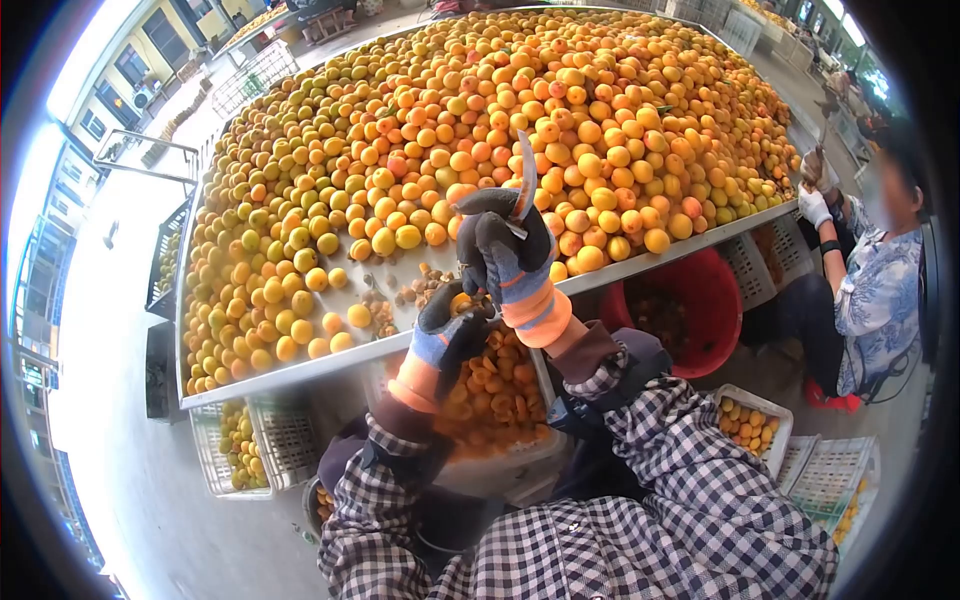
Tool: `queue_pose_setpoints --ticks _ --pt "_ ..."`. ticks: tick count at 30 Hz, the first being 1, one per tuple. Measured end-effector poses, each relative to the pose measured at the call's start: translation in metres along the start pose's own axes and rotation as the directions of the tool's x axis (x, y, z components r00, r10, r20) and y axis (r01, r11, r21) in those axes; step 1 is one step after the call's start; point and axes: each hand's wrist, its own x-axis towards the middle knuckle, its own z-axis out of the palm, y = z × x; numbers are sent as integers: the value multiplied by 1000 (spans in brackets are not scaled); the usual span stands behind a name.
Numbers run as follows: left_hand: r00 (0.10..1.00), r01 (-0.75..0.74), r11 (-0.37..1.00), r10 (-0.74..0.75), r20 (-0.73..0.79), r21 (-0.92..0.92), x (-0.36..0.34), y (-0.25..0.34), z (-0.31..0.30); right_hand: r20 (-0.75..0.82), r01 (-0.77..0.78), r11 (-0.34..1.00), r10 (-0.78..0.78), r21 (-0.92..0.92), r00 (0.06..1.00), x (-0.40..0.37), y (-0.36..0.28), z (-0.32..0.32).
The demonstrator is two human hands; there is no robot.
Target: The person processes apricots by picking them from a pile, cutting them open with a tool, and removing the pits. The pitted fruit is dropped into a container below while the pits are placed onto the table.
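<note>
Both my hands wear black and blue gloves with orange cuffs, and they meet above the table's near edge. My right hand (507, 248) is closed around a curved knife (527, 172), its blade pointing up and away from me. In my left hand (448, 330) an orange apricot (460, 303) is pinched, mostly covered by the glove fingers. Just beyond my hands, brown apricot pits (380, 315) lie on the metal tabletop (345, 297). Below them, a crate holds opened apricot halves (490, 395).
A large heap of apricots (480, 110) covers much of the table. To the right stand a red tub (715, 300) and a crate of apricots (745, 432); another apricot crate (240, 447) sits lower left. A person (870, 260) with white gloves sits at the right.
</note>
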Motion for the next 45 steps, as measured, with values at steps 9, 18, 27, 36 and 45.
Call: queue_pose_setpoints --ticks 9,18,27,36,45 --pt "907 -388 792 419 42 471 21 -28 -16 -259 -169 963 222 211 940 7 27 -3" --pt "898 -299 598 440 7 744 38 -17 -42 -403 -196 943 295 268 866 26 33 -27" --pt "877 151 345 386 -287 926 36 7 -54 -157 -317 710 283 -629 946 38 37 -81" --pt "953 -268 768 124 276 582 -8 13 -40 68 147 -134 467 -980 882 44 61 -76" --pt "846 -360 727 519 -125 585 18 2 -57 375 224 377 396 -899 838 21 31 -37"
